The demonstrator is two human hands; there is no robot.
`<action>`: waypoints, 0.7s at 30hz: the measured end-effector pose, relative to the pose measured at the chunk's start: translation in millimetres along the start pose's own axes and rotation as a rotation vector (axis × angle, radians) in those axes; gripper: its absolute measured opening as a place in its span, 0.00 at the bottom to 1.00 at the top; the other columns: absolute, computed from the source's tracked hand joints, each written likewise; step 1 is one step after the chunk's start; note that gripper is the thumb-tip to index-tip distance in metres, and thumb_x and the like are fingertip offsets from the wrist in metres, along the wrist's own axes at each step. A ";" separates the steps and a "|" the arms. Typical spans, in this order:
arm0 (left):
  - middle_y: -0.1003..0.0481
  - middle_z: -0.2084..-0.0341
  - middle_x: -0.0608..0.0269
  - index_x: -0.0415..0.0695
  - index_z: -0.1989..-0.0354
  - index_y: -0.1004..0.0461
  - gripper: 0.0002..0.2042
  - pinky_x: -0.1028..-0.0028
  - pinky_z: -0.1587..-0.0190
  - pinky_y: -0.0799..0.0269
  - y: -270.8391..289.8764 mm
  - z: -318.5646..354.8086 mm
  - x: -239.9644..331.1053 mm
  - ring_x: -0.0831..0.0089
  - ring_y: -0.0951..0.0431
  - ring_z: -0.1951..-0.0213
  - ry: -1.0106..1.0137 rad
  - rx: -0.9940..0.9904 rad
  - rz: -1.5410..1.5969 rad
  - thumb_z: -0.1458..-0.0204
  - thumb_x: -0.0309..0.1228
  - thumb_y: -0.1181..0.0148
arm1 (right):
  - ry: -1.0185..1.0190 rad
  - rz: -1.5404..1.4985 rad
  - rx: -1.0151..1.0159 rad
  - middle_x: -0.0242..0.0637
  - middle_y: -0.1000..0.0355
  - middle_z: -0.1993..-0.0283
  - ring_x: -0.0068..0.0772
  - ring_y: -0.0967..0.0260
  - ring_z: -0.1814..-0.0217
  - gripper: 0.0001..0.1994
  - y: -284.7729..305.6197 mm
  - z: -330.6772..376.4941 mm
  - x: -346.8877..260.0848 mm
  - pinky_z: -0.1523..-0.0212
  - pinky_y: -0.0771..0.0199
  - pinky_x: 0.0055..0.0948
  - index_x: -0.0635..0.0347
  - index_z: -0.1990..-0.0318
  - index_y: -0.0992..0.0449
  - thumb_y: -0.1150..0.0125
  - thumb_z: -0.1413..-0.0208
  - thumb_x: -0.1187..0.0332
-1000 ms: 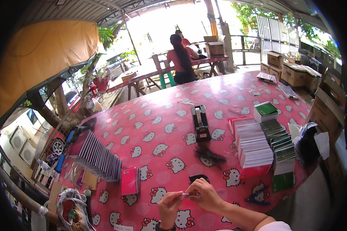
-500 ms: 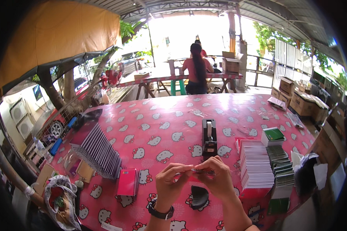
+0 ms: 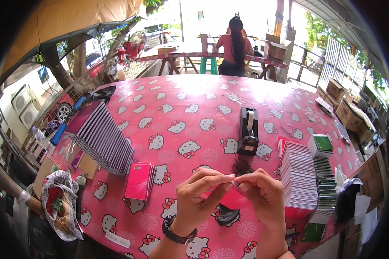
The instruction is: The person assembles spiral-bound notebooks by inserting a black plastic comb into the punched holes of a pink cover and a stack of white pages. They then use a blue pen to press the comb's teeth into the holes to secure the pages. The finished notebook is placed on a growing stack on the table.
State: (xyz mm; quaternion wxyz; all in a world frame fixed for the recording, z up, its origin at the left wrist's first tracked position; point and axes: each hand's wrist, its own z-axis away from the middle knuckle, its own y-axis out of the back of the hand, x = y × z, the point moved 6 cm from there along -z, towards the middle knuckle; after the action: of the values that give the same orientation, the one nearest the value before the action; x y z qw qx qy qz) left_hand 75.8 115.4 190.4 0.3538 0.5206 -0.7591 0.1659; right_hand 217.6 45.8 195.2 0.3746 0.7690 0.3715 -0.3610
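Before me, my left hand (image 3: 199, 192) and my right hand (image 3: 264, 196) meet with fingertips pinched together. Between them is a plain pink piece (image 3: 234, 199), matching the pink notebook covers on the table; its far edge lies at my fingertips, and my fingers hide much of it. A small pale bit (image 3: 234, 183) shows where the fingertips meet. Beneath my hands a black, curved object (image 3: 227, 216) rests on the table, partly covered. Beyond them stands a black tape dispenser (image 3: 248, 131) with a roll of tape.
Left, pink spiral notebooks (image 3: 138, 181) lie beside a tall stack of purple spiral notebooks (image 3: 101, 138). Right are a row of pink notebooks (image 3: 299, 179) and green notebooks (image 3: 324, 172). A cloth bag (image 3: 62, 205) sits at the left edge. A person (image 3: 235, 47) sits at a farther table.
The view has tilted down, so the table appears higher. My hands have shifted their pinch, and more of the pink piece shows between them.
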 end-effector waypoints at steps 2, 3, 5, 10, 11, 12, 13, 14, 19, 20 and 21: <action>0.23 0.67 0.58 0.36 0.62 0.21 0.11 0.78 0.62 0.26 0.6 -1.2 0.4 0.74 0.23 0.64 0.017 -0.015 0.034 0.55 0.15 0.36 | -0.020 -0.028 -0.019 0.34 0.26 0.69 0.28 0.29 0.65 0.11 -2.8 1.3 -0.2 0.65 0.28 0.24 0.60 0.61 0.21 0.31 0.55 0.76; 0.23 0.67 0.58 0.36 0.62 0.21 0.11 0.77 0.62 0.26 1.6 -1.6 -1.1 0.74 0.22 0.64 0.022 -0.016 0.062 0.55 0.15 0.36 | 0.021 -0.054 -0.023 0.35 0.26 0.69 0.29 0.29 0.65 0.12 -2.5 1.8 -2.1 0.65 0.28 0.24 0.60 0.60 0.21 0.32 0.54 0.76; 0.23 0.66 0.58 0.36 0.61 0.21 0.11 0.77 0.62 0.26 3.4 -1.6 -2.9 0.74 0.22 0.64 0.030 -0.016 0.119 0.54 0.14 0.37 | 0.125 -0.034 -0.003 0.36 0.25 0.67 0.29 0.28 0.66 0.13 -3.6 1.1 -6.4 0.65 0.28 0.24 0.61 0.57 0.22 0.33 0.53 0.76; 0.23 0.67 0.59 0.38 0.60 0.21 0.11 0.78 0.63 0.26 0.3 0.6 -10.4 0.75 0.22 0.65 0.025 -0.006 0.145 0.54 0.15 0.37 | 0.071 -0.011 0.050 0.39 0.25 0.64 0.29 0.27 0.64 0.17 -6.1 3.3 3.9 0.63 0.27 0.26 0.62 0.53 0.23 0.33 0.53 0.76; 0.23 0.65 0.58 0.36 0.60 0.21 0.11 0.77 0.61 0.26 0.4 1.5 -11.4 0.74 0.22 0.63 0.034 -0.026 0.133 0.53 0.14 0.37 | 0.060 -0.023 0.058 0.39 0.25 0.64 0.29 0.27 0.64 0.17 -7.2 2.6 1.7 0.63 0.27 0.26 0.62 0.53 0.23 0.33 0.53 0.76; 0.23 0.65 0.58 0.36 0.60 0.22 0.11 0.78 0.61 0.26 1.2 1.6 -12.3 0.74 0.22 0.63 0.050 -0.024 0.142 0.53 0.14 0.37 | 0.049 -0.035 0.067 0.39 0.25 0.64 0.29 0.27 0.64 0.17 -9.1 1.6 -3.5 0.63 0.27 0.26 0.62 0.53 0.23 0.33 0.53 0.76; 0.23 0.65 0.58 0.36 0.60 0.22 0.11 0.78 0.61 0.27 1.6 1.3 -12.8 0.75 0.23 0.63 0.066 -0.022 0.151 0.53 0.14 0.37 | 0.038 -0.046 0.076 0.39 0.25 0.64 0.29 0.27 0.64 0.17 -9.6 0.9 -5.8 0.63 0.27 0.25 0.62 0.54 0.23 0.33 0.53 0.76; 0.23 0.65 0.58 0.36 0.60 0.22 0.11 0.78 0.61 0.27 1.3 0.9 -13.0 0.75 0.23 0.63 0.080 -0.021 0.162 0.53 0.14 0.37 | 0.105 -0.006 0.082 0.39 0.25 0.64 0.29 0.27 0.64 0.16 -9.1 0.7 -7.0 0.63 0.27 0.25 0.62 0.54 0.23 0.33 0.53 0.76; 0.23 0.65 0.59 0.35 0.61 0.22 0.10 0.79 0.61 0.28 -1.1 2.4 -15.1 0.77 0.24 0.62 0.131 0.011 0.238 0.53 0.15 0.37 | 0.165 0.052 0.076 0.39 0.25 0.64 0.28 0.27 0.66 0.15 -6.7 0.0 -5.2 0.62 0.27 0.24 0.62 0.53 0.23 0.36 0.50 0.76; 0.23 0.65 0.59 0.35 0.61 0.22 0.10 0.79 0.61 0.29 -1.1 3.6 -15.4 0.77 0.24 0.63 0.136 0.018 0.223 0.53 0.15 0.37 | 0.120 0.033 0.049 0.40 0.24 0.64 0.28 0.27 0.66 0.14 -6.3 0.9 -1.9 0.62 0.27 0.25 0.63 0.54 0.23 0.36 0.50 0.77; 0.23 0.65 0.60 0.35 0.61 0.22 0.10 0.79 0.61 0.29 -0.3 3.2 -15.2 0.77 0.24 0.63 0.128 0.022 0.204 0.53 0.15 0.37 | 0.074 0.013 0.021 0.40 0.24 0.64 0.28 0.27 0.66 0.13 -5.3 1.3 1.0 0.62 0.27 0.25 0.63 0.54 0.23 0.37 0.49 0.77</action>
State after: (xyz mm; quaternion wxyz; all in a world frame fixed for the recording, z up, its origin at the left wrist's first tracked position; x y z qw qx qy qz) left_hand 78.1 123.5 177.4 0.3771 0.4328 -0.7822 0.2421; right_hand 213.2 47.3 192.1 0.3548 0.7881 0.3764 -0.3338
